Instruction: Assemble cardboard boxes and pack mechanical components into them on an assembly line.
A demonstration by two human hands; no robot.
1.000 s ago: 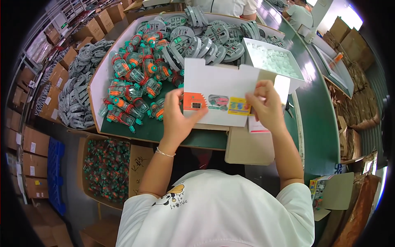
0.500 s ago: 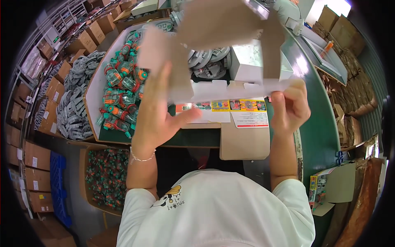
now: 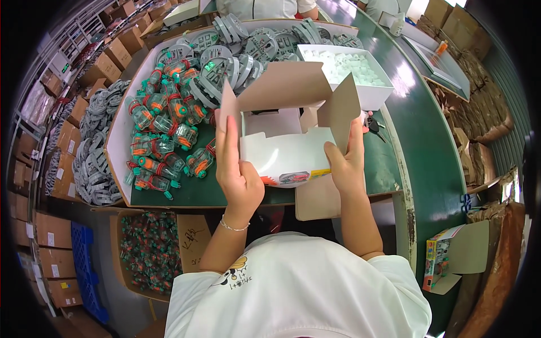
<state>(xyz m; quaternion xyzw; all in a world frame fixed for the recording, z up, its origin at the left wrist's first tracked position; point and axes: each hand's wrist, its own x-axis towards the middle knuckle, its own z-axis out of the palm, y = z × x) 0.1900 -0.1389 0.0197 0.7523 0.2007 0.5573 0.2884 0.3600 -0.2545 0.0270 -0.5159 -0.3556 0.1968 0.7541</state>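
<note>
Between my hands is a small cardboard box [image 3: 287,155], white with a coloured printed strip, its brown flaps standing up and its top uncovered. My left hand [image 3: 239,183] presses on its left side, fingers stretched up along the left flap. Gripping the right side is my right hand [image 3: 348,163], thumb on the white front wall and fingers behind the right flap. A flat brown cardboard panel [image 3: 318,200] hangs over the table's front edge below the box. Just left of my left hand lie clear bottles [image 3: 163,149] with green and orange parts.
Grey round parts [image 3: 262,48] pile up at the back, beside a white box of small white pieces [image 3: 352,70]. Keys [image 3: 374,125] lie right of my right hand. A carton of bottles [image 3: 149,248] stands lower left; a printed open box [image 3: 442,259] stands lower right.
The blurred, raised cardboard has come down and now shows as an open box held lower. My hands have moved closer together, and the pile behind is in fuller view.
</note>
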